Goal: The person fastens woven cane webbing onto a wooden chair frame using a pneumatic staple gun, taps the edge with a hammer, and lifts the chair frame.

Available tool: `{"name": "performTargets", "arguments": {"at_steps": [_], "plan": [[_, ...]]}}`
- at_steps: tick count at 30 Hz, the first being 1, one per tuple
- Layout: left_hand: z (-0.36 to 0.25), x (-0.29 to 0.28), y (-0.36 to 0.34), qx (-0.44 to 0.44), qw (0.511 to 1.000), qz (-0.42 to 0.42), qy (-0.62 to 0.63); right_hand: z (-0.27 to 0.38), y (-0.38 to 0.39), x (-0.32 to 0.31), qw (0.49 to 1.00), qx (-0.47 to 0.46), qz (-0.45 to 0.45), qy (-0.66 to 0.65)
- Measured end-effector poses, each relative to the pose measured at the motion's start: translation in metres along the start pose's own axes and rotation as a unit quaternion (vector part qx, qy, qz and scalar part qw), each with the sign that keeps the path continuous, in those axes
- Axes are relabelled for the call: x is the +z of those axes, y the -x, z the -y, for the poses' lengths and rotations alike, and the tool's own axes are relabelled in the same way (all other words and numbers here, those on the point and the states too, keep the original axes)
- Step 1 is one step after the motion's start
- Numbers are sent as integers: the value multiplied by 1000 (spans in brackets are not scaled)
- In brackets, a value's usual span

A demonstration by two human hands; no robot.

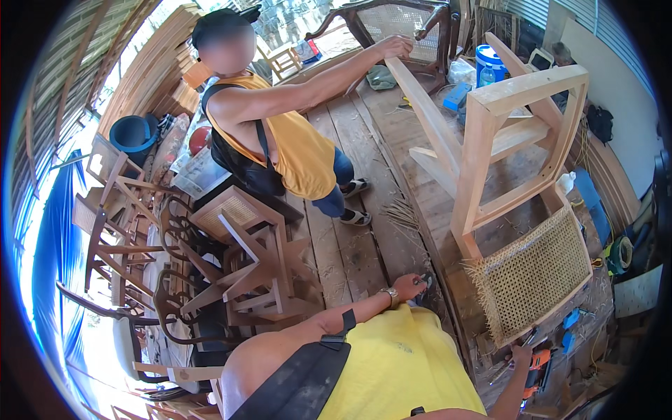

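My left hand, with a watch at the wrist, is closed in front of my yellow shirt. A small dark thing shows at its fingertips, too small to name. Low at the right, my right hand reaches down to the workbench with its fingers closed. Slim tools lie by its fingers, and what it grips cannot be made out. Right beside it is an orange power tool. A wooden chair frame lies on its side on the bench, its woven cane panel frayed along one edge.
Across the bench a person in a yellow top holds a chair leg. Blue pieces lie near my right hand. A blue bucket and a carved chair stand farther back. Stacked chair frames crowd the left.
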State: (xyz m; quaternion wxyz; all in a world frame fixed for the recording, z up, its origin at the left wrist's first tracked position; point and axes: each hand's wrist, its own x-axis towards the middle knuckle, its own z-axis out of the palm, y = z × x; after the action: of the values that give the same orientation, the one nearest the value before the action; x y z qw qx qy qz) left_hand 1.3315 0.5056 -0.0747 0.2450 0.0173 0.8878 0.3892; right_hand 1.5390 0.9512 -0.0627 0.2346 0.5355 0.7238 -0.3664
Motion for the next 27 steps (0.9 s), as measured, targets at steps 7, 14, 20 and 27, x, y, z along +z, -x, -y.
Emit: {"name": "performTargets", "arguments": {"at_steps": [7,14,20,27], "plan": [[5,9,-41,-71,982,148,91,0,11,-1,995,-32,2,-96],[-20,12,-86,-117,960,48,250,7,11,2,995,-77,-14,-59],[-51,7,-135,-231,896,35,378,17,30,-6,999,-25,-34,17],[-32,-1,-191,-259,889,136,351,25,41,-11,999,-30,-33,-6]]}}
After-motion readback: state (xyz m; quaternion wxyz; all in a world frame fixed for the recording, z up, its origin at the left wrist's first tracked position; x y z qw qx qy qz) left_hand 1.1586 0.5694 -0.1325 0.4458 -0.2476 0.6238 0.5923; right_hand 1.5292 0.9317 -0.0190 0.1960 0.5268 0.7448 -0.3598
